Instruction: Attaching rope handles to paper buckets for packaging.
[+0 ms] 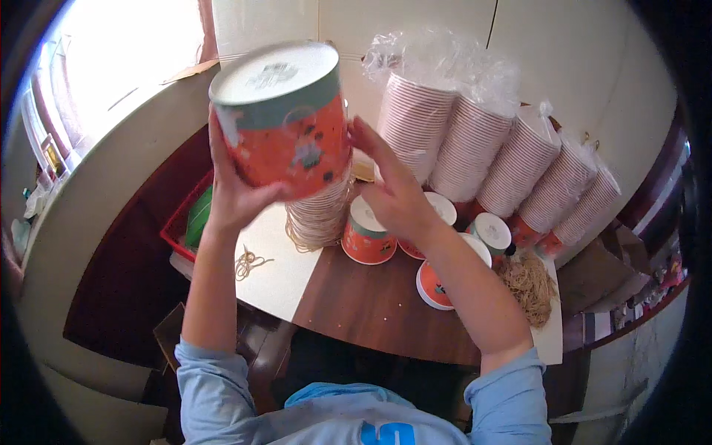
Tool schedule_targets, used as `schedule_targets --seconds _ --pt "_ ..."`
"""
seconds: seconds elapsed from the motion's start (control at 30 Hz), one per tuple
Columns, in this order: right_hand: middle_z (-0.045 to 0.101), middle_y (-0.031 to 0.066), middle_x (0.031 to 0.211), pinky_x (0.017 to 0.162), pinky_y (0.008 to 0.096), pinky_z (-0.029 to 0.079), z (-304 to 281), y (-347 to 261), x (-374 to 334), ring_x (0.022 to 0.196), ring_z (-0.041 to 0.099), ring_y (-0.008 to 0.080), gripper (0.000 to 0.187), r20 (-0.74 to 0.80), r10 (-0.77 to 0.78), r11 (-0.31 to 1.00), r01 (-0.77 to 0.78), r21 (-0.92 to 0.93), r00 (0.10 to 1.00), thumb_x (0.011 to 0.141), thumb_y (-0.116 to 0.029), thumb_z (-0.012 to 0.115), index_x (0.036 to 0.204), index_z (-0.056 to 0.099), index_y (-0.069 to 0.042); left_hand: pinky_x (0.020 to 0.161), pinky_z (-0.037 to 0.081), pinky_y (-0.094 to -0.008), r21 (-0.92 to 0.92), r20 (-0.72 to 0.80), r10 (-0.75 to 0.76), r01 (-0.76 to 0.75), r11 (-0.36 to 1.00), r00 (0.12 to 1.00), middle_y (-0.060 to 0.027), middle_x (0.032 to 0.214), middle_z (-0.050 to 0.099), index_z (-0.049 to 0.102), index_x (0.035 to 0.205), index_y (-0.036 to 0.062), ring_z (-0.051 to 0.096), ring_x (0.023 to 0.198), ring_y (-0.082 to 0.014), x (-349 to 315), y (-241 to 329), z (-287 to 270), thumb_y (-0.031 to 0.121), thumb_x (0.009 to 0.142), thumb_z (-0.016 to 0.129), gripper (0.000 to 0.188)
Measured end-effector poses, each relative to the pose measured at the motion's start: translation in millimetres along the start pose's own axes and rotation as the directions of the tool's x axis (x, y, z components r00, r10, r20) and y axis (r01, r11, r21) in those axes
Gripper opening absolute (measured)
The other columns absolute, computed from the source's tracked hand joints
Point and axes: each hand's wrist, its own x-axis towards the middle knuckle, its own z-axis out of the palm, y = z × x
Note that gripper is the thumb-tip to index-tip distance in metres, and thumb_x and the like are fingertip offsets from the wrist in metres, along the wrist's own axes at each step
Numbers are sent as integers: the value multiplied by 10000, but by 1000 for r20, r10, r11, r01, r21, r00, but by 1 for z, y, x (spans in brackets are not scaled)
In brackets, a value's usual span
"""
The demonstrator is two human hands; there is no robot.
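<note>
My left hand (pixel 241 182) grips a large orange paper tub (pixel 297 148) with a green band and white base, held upside down and tilted. It is raised over a tall stack of pale rims (pixel 320 222), with thin cord loops around its lower part. My right hand (pixel 389 185) is just right of the tub, its fingers apart. Whether its fingertips touch the tub, I cannot tell. Below that hand stands an upturned orange tub (pixel 369 241), with more upturned tubs beside it, one with a green band (pixel 490 233).
Tall stacks of nested paper tubs (pixel 419 111) in clear plastic line the table's back. A tangle of tan cord (pixel 528 285) lies at right, and a small cord bunch (pixel 251 262) on the table's white left part (pixel 271 293). A red basket (pixel 174 230) sits at left.
</note>
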Motion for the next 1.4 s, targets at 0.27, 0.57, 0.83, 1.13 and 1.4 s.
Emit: schedule_targets --seconds 0.27,0.57,0.83,1.13,1.4 --pt "456 152 1339 985 312 384 3 55 72 1207 468 215 675 -76 189 982 -186 46 979 756 29 405 1418 278 -25 1050 352 -403 197 46 -52 42 979 998 -213 1410 285 -46 1448 58 365 1281 -280 68 -78 7 192 565 867 1278" --pt "505 193 1276 980 293 377 12 129 35 1128 515 199 676 -17 346 925 -344 -162 938 809 11 415 1446 195 -35 1068 313 -373 360 59 -219 184 914 974 -237 1417 280 30 1429 -39 337 1306 -303 48 -163 28 320 538 876 1280" --pt "628 142 1095 823 301 486 -31 102 -70 949 617 195 361 -12 698 661 -651 -373 716 798 -86 547 1149 596 -17 1101 236 -395 536 -61 -107 123 835 992 -252 1434 231 78 1413 -74 266 1338 -329 -4 -162 34 356 584 855 1215" --pt "552 176 1155 906 421 438 -14 115 -138 1054 530 350 483 -89 349 641 -307 -704 933 738 -234 708 1142 554 -18 1015 337 -377 175 -152 -461 483 858 874 -139 1255 465 396 1297 -7 434 1197 -249 -169 -108 88 79 777 664 591" --pt "603 134 1058 962 468 374 7 154 -175 1076 529 323 305 -44 135 521 -109 -847 990 730 -193 698 944 542 -42 717 474 -242 79 60 -815 811 579 576 -39 1033 576 546 1141 40 565 813 -107 -262 -52 113 28 825 617 324"
